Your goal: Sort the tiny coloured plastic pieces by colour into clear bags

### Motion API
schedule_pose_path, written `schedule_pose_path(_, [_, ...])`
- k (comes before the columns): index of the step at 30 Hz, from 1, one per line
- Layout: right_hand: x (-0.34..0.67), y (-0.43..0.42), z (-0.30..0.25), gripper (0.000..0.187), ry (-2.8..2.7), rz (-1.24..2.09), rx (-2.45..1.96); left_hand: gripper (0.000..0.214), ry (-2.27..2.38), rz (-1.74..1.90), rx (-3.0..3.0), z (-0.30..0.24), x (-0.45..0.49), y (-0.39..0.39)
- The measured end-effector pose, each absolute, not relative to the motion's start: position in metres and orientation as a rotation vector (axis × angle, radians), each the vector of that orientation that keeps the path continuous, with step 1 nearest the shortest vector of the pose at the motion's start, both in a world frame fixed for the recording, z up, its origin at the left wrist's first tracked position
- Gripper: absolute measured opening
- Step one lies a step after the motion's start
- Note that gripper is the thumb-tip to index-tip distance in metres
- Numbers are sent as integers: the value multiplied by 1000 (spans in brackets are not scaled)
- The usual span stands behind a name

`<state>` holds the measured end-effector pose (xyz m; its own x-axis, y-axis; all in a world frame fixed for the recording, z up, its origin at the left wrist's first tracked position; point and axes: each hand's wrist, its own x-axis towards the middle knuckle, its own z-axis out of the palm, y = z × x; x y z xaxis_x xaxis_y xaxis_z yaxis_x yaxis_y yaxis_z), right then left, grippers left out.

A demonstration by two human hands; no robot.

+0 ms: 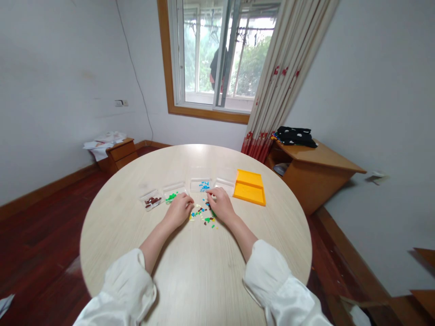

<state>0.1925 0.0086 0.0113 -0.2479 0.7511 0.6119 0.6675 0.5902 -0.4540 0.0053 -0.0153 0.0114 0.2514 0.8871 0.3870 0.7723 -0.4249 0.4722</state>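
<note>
A loose pile of small toy building bricks [200, 211] in blue, green, yellow, brown and cream lies on the round table [197, 280]. At the pile's left side is my left hand [179, 210], its fingers curled and pinched together near the bricks. My right hand [221, 206] hovers over the pile's right side, fingers bent together just in front of the clear boxes. Whatever either hand pinches is too small to make out. Behind them, clear boxes hold brown bricks [152, 202], green bricks [171, 197] and blue bricks [205, 185]; another clear box [224, 183] is partly hidden by my right hand.
An open yellow case [250, 194] lies right of the clear boxes. Beyond the table stand a wooden desk [326, 156] with folded dark cloth [295, 136], a small cabinet [122, 154] with papers, a curtain [288, 59] and a window [200, 54].
</note>
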Motion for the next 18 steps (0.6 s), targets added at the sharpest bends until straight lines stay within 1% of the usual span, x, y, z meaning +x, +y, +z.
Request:
schedule_pose_path(4, [177,-2,13,13,-2089,225,-1042,12,1541,1101,2294,14,7,-16])
schedule_pose_path(7, [172,-4,13,14,-2094,274,-1044,12,1489,1170,2286,17,8,-18])
schedule_pose_path(18, [166,-4,13,15,-1918,533,-1087,11,1396,1181,2277,25,12,-23])
